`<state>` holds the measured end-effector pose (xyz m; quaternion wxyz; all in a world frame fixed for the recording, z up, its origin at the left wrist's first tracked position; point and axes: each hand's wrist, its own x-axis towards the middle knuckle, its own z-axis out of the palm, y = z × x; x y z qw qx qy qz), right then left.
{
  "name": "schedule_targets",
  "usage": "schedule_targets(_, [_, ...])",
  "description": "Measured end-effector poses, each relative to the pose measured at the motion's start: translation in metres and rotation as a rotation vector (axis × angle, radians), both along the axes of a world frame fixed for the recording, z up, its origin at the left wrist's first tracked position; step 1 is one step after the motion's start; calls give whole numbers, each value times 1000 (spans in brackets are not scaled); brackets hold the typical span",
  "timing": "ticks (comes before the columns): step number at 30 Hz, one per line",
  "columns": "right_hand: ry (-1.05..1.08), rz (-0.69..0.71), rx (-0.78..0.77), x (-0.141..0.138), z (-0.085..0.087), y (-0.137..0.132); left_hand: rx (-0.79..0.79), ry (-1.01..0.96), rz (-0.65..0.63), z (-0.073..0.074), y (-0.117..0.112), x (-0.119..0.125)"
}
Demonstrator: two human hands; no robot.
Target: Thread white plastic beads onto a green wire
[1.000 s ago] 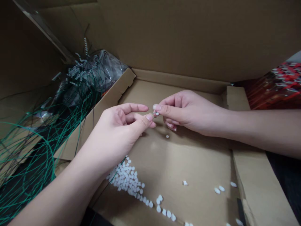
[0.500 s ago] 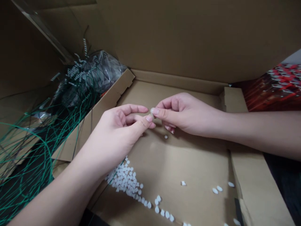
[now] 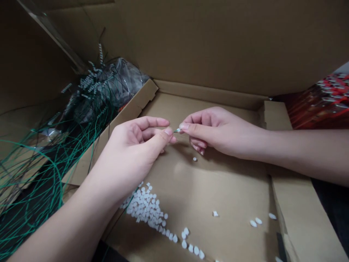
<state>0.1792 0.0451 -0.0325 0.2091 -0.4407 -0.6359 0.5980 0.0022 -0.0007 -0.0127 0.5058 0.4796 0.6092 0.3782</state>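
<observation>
Above the middle of a shallow cardboard tray [image 3: 234,189], my left hand [image 3: 144,140] pinches a thin green wire [image 3: 176,131] between thumb and fingers, its index finger stretched out over it. Facing it, my right hand [image 3: 207,129] is closed in a pinch on a small white bead [image 3: 179,130] at the wire's tip. Whether the bead is threaded on the wire or only touching it, I cannot tell. Below my left wrist lies a heap of small white beads [image 3: 147,207], with a line of them trailing to the lower right. One bead [image 3: 194,159] lies alone under my hands.
Tangled green wires [image 3: 51,182], many with white beads strung at their ends, fill the left side beside a clear plastic bag [image 3: 127,78]. Upright cardboard [image 3: 218,43] stands behind the tray. Red items with silvery tips [image 3: 327,94] lie at right. Loose beads [image 3: 256,221] dot the tray's right.
My hands have drawn slightly apart, and the wire's tip with the white bead now shows between my fingertips. The view has shifted slightly.
</observation>
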Motion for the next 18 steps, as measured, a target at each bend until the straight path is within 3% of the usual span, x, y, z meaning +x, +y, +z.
schedule_targets(18, [73,49,-15,0,-4,1,5,5,-4,1,-1,5])
